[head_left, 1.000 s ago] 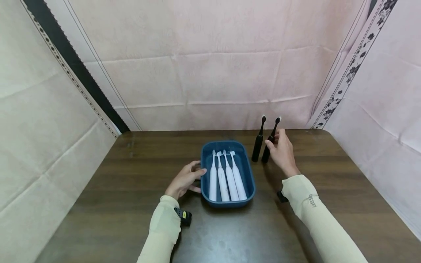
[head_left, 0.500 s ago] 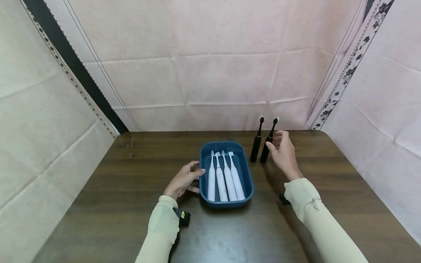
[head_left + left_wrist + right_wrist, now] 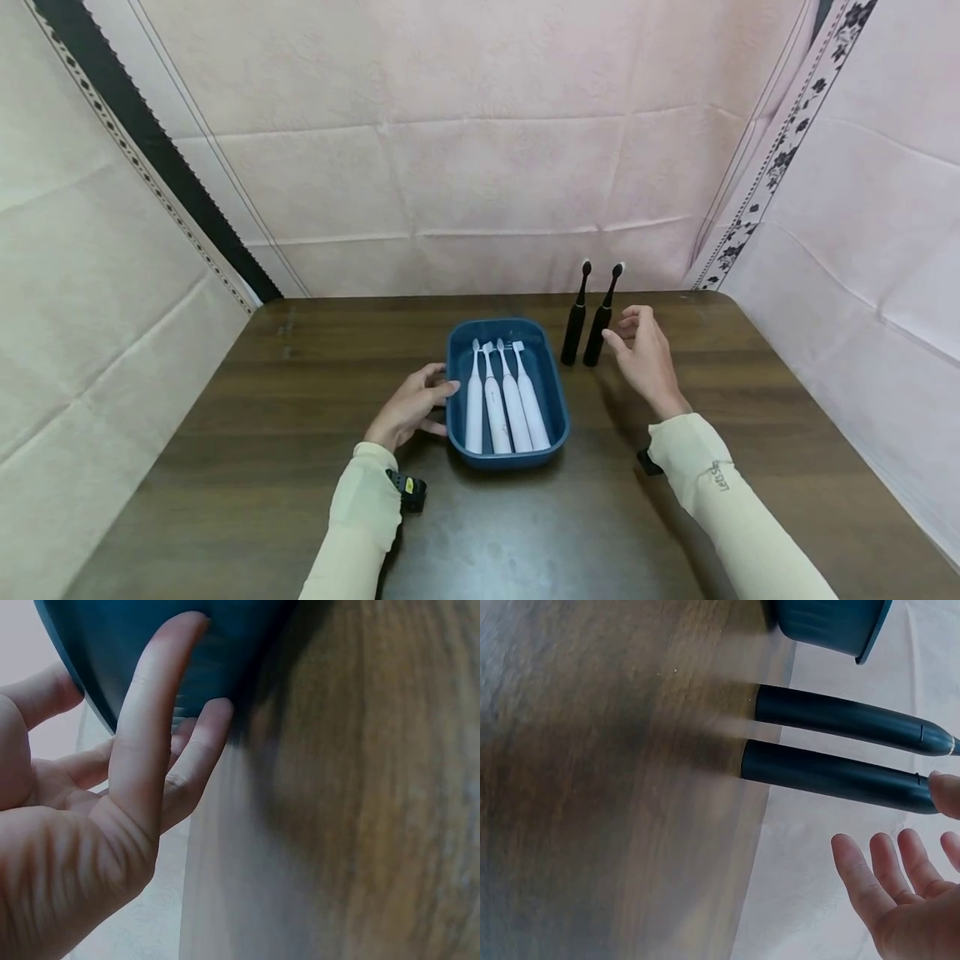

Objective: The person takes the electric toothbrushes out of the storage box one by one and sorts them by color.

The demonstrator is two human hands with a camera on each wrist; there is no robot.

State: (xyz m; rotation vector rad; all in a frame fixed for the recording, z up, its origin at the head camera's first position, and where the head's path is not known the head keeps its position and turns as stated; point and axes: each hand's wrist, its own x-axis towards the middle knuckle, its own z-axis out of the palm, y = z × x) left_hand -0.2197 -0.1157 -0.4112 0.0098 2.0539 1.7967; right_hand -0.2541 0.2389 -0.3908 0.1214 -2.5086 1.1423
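Note:
A blue tray point(image 3: 510, 460) sits on the table, with several white electric toothbrushes point(image 3: 475, 412) lying side by side in it. My left hand point(image 3: 408, 408) holds its left side, thumb over the rim and the other fingers along the outer wall point(image 3: 217, 645). Right of the tray, two black electric toothbrushes stand upright: a left one point(image 3: 574, 333) and a right one point(image 3: 597, 333). Beside the right one is my right hand point(image 3: 647, 358), fingers loosely spread and holding nothing. In the right wrist view, its thumb point(image 3: 946, 796) overlaps the top of that handle point(image 3: 832, 776).
The brown wooden table point(image 3: 285, 500) ends at a straight back edge just behind the black toothbrushes. Pale fabric point(image 3: 480, 167) hangs behind it, and more fabric point(image 3: 862, 275) covers both sides. Each wrist wears a small black device point(image 3: 411, 492).
My right hand has drawn slightly away to the right from the right black toothbrush, which stays standing. The left hand stays at the tray. The whole head view has shifted a little.

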